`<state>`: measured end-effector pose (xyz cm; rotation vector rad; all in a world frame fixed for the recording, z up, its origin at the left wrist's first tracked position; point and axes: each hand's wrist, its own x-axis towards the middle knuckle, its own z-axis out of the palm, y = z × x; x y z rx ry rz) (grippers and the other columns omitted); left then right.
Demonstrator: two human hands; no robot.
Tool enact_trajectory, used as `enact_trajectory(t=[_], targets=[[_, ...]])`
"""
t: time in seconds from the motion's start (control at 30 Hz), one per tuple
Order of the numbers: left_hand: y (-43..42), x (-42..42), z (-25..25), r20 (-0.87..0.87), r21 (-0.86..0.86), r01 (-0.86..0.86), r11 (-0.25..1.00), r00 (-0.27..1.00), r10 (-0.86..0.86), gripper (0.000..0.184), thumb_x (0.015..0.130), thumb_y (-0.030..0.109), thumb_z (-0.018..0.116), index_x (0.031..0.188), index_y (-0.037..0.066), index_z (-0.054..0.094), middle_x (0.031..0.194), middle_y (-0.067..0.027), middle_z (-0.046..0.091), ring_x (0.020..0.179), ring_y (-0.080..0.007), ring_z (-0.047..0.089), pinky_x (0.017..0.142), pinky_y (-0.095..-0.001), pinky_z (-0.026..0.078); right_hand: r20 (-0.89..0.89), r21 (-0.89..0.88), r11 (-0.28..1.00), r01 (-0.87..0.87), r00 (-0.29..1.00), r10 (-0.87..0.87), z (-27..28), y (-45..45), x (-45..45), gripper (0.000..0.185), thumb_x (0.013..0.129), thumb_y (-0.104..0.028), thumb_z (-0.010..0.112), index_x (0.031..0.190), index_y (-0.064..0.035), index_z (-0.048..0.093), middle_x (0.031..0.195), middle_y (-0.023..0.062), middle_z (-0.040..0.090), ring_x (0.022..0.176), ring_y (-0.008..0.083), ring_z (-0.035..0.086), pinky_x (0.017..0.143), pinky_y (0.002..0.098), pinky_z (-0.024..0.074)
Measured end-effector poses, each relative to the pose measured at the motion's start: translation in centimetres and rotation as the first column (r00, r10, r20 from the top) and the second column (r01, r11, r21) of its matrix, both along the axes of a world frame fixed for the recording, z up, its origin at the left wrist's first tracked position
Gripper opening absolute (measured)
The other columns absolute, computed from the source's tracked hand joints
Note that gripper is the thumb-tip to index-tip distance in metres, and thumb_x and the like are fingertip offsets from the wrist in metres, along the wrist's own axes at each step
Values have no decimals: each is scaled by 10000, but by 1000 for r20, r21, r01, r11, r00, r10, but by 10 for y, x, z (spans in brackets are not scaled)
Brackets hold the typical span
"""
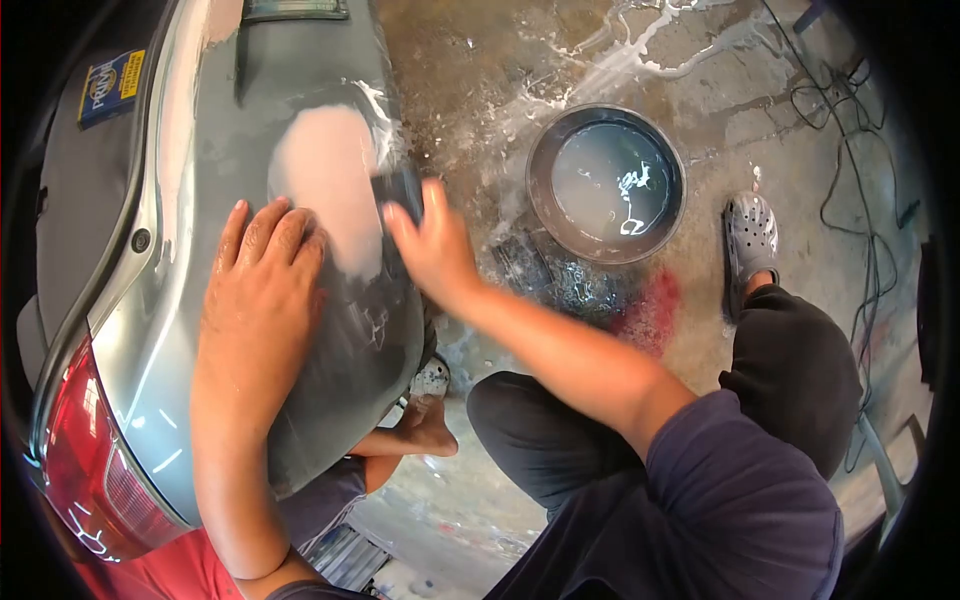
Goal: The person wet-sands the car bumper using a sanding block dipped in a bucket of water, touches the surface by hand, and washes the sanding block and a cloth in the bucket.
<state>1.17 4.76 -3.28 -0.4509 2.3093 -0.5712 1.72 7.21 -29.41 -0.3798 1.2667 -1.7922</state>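
Pink, smooth oval patch [322, 165] sits on the dull grey car panel [232, 140]. The bare right hand [437, 243] clamps a dark flat block [402, 192] at its edge; the bare left hand [260, 285] lies flat, fingers slightly apart. Light, even pressure should suit.

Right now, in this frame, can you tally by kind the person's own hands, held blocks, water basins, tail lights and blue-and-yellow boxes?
Own hands: 2 (left hand, right hand)
Held blocks: 1 (dark block, blurred)
Water basins: 1 (round basin)
Tail lights: 1 (red tail light)
Boxes: 1 (blue-and-yellow box)
Total: 6
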Motion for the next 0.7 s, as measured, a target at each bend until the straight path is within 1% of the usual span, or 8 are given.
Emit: enact_trajectory(t=[0.1, 0.17, 0.27, 0.33, 0.4, 0.5, 0.6, 0.7], targets=[[1, -2, 0, -1, 14, -18, 1000, 1000, 18, 522, 797, 71, 785, 1298, 32, 644, 1399, -105, 610, 1426, -312, 505, 1273, -519, 334, 62, 0, 999, 33, 998, -33, 1, 22, 23, 358, 981, -280, 696, 1119, -15, 498, 882, 277, 698, 817, 517, 692, 711, 574, 530], [1, -1, 0, 7, 8, -14, 1000, 1000, 14, 524, 795, 72, 786, 1298, 33, 644, 1397, -105, 612, 1425, -311, 505, 1275, -517, 334, 8, 92, 996, -18, 1000, 18, -7, -17, -10, 312, 994, -290, 711, 1069, -30, 556, 842, 192, 701, 795, 304, 729, 692, 448, 539], [1, -1, -1, -5, 7, -12, 1000, 1000, 12, 526, 796, 74, 787, 1301, 34, 643, 1395, -105, 614, 1425, -311, 505, 1275, -516, 333, -169, 153, 988, 25, 986, 1, -15, -80, -67, 399, 971, -337, 701, 1085, 14, 551, 920, 282, 708, 878, 450, 709, 781, 527, 538], [1, -1, 1, -6, 10, -8, 1000, 1000, 8, 524, 799, 75, 785, 1302, 33, 645, 1395, -106, 615, 1424, -312, 506, 1274, -517, 334, -199, 162, 986, 45, 980, -12, -11, -71, -60, 400, 973, -327, 715, 1081, 18, 543, 913, 280, 697, 888, 416, 724, 785, 512, 544], [0, -1, 0, -13, 3, -7, 1000, 1000, 7, 518, 802, 75, 783, 1300, 31, 647, 1395, -107, 615, 1424, -314, 506, 1273, -518, 336, -89, 107, 992, -68, 993, 77, -5, -26, -25, 388, 986, -297, 682, 1178, 1, 523, 1005, 305, 718, 949, 537, 692, 823, 584, 534], [1, -3, 1, -13, 20, -28, 999, 1000, 28, 509, 807, 81, 782, 1296, 27, 652, 1399, -108, 615, 1423, -313, 508, 1272, -516, 337, 44, -16, 999, 45, 998, -44, -7, 22, 27, 391, 985, -302, 697, 1145, -5, 500, 917, 278, 698, 901, 503, 704, 762, 548, 535], [2, -3, 0, -2, 8, -14, 1000, 1000, 14, 502, 809, 84, 782, 1291, 25, 656, 1397, -107, 618, 1421, -312, 511, 1272, -516, 339, 55, 58, 995, -80, 996, 77, -5, -19, -16, 391, 976, -303, 701, 1091, 1, 484, 883, 264, 683, 864, 486, 704, 735, 539, 530], [1, -2, -1, -15, 8, -21, 1000, 1000, 21, 489, 806, 73, 780, 1279, 24, 666, 1389, -103, 624, 1416, -314, 515, 1268, -518, 346, -17, 84, 996, -24, 1000, 26, -4, -82, -61, 398, 974, -318, 676, 1084, 22, 503, 923, 304, 684, 908, 539, 668, 794, 586, 519]])
